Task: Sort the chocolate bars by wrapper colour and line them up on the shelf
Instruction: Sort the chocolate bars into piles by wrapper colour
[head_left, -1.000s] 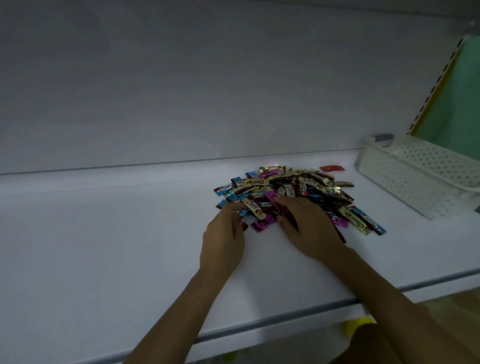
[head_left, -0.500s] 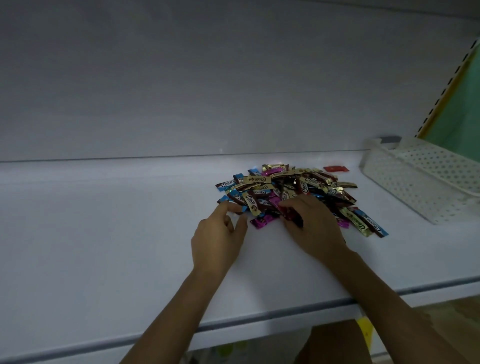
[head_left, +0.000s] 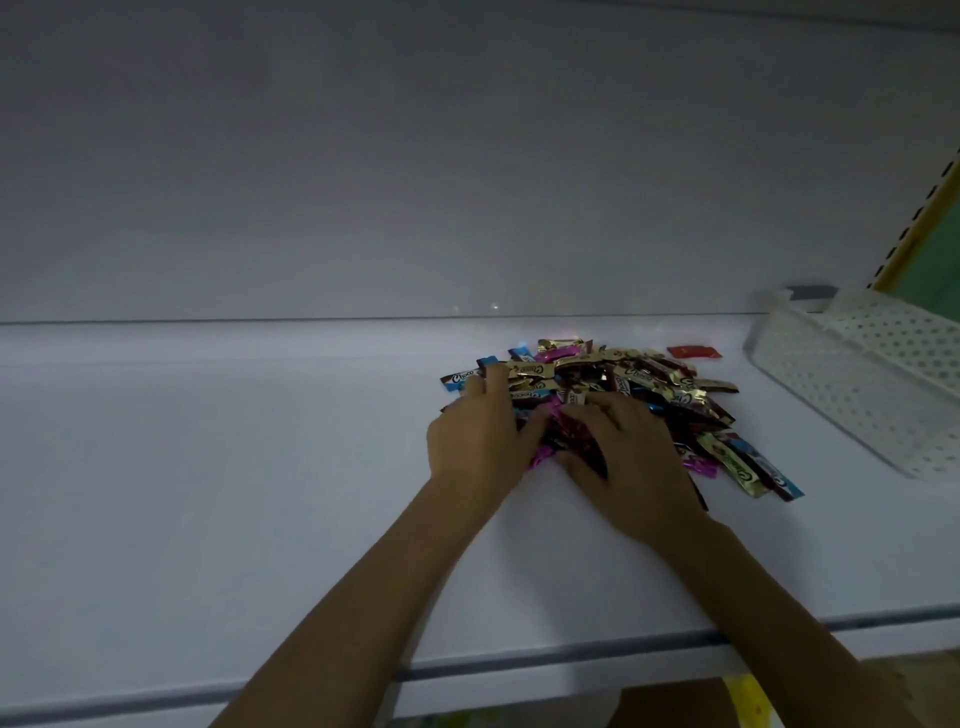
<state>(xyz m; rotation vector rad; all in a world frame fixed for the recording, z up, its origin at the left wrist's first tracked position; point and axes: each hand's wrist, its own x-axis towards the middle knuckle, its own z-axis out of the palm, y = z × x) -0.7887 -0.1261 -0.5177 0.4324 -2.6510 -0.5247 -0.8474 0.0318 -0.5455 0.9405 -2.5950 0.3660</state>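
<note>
While half a second ago the left hand (head_left: 483, 441) sat at the near edge of the pile (head_left: 649, 382), it now reaches further up, fingers spread flat over the bars (head_left: 524, 370) on the pile's left side, gripping nothing that shows. The pile lies right of centre in the frame on the shelf (head_left: 208, 467), with gold, blue, pink and dark wrappers mixed and no colour row begun, so sorting looks barely started. The right hand (head_left: 628, 457) covers the pile's near middle as before, fingers bent over dark and pink bars. I cannot tell whether it pinches one. Further right a red packet (head_left: 693, 352) lies apart. At the right edge a basket (head_left: 857, 374) crowds that side, so rows probably belong leftward.
</note>
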